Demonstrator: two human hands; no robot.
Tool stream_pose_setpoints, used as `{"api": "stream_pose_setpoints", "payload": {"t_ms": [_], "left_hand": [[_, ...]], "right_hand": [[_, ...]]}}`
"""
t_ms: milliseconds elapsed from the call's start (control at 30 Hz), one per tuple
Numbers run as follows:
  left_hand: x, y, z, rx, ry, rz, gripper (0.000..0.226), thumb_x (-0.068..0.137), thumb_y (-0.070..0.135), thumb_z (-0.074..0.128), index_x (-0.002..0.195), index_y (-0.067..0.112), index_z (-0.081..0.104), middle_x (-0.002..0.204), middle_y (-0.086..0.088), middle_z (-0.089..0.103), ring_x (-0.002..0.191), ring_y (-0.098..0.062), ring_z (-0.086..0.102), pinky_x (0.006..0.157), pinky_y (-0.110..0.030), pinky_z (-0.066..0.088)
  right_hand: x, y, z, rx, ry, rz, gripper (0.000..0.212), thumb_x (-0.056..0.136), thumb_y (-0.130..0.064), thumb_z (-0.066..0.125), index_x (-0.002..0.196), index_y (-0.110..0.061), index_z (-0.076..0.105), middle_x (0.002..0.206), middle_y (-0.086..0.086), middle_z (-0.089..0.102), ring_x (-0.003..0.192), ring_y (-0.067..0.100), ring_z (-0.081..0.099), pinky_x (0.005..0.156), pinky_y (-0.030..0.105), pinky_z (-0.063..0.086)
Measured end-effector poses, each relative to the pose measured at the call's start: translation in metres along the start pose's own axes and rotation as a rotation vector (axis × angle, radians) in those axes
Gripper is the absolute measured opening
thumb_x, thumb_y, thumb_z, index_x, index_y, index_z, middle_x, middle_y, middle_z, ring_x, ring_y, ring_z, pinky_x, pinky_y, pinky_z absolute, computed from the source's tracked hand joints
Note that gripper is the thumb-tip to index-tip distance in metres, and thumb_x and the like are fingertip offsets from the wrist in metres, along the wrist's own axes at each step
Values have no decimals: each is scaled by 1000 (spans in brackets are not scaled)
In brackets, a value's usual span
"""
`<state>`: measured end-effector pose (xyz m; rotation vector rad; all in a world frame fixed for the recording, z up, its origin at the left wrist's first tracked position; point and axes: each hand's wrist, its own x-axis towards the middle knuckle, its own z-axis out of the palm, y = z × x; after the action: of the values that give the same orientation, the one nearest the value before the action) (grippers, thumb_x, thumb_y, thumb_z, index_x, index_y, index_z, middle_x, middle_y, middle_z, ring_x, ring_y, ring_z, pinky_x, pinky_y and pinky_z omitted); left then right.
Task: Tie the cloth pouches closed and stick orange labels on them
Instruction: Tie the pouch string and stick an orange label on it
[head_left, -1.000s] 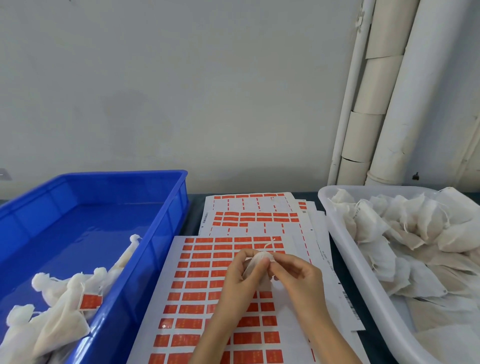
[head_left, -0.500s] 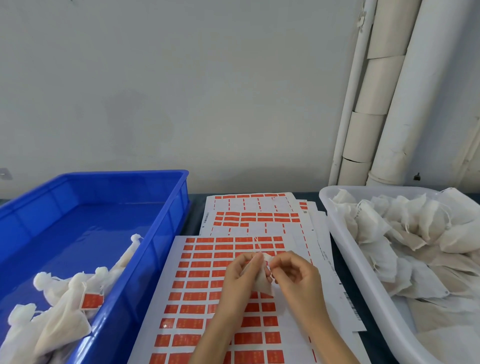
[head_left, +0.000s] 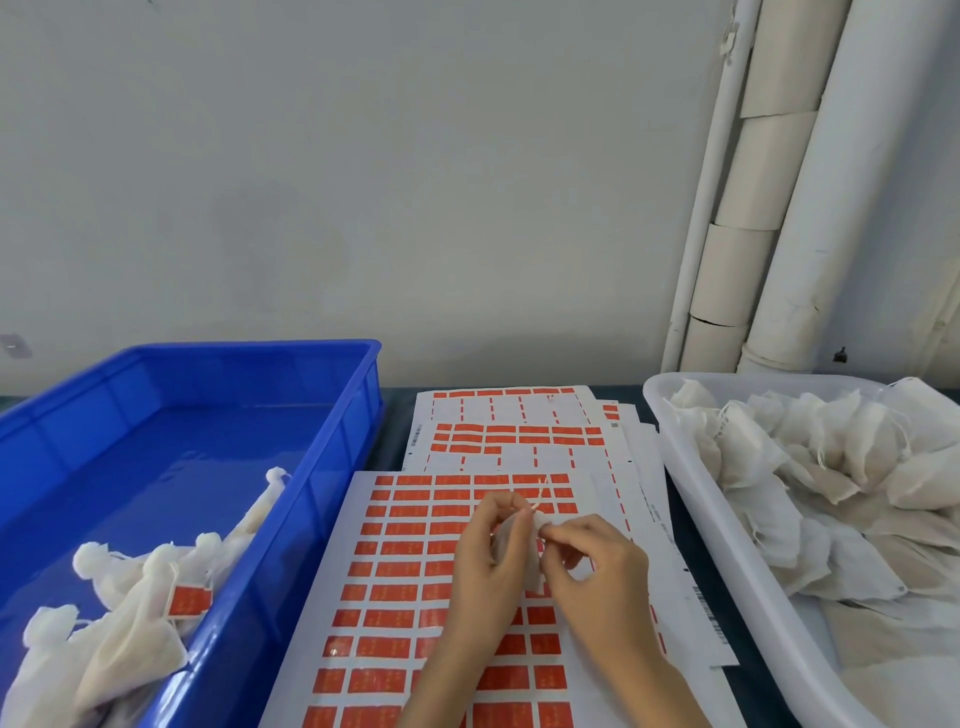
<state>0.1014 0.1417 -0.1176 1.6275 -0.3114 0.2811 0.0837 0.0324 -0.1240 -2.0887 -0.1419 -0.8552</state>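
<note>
Label sheets (head_left: 395, 571) at centre, crate (head_left: 317, 499) with tied pouches (head_left: 130, 597) left, tub (head_left: 717, 545) of loose pouches (head_left: 831, 467) right.

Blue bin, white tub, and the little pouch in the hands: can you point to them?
blue bin (head_left: 343, 457), head view, its right side wall
white tub (head_left: 743, 571), head view, its left side wall
cloth pouch (head_left: 514, 551), head view, middle of its cloth body

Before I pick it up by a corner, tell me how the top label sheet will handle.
Probably floppy: the top label sheet looks like thin paper lying flat, so a corner lift would likely let it droop. Likely light and apt to slide, since it rests loose on other label sheets.
</note>
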Motion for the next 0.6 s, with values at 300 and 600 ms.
{"api": "stream_pose_setpoints", "payload": {"t_ms": [300,600], "left_hand": [[-3,1,-1,27,-84,90,7,96,16,52,96,21,57,80,5,64,69,-19,63,56,-19,51],[-6,-1,0,83,-111,83,5,97,19,49,95,21,53,73,15,60,61,-5,58,53,-12,44]], "right_hand": [[1,1,-1,145,-55,194,25,84,-14,71,79,-38,68,73,-31,60,82,-11,61,64,-1,43],[3,5,-5,79,43,39,10,74,-10,78,82,-15,78,74,-4,73,61,8,64,61,11,51]]}}
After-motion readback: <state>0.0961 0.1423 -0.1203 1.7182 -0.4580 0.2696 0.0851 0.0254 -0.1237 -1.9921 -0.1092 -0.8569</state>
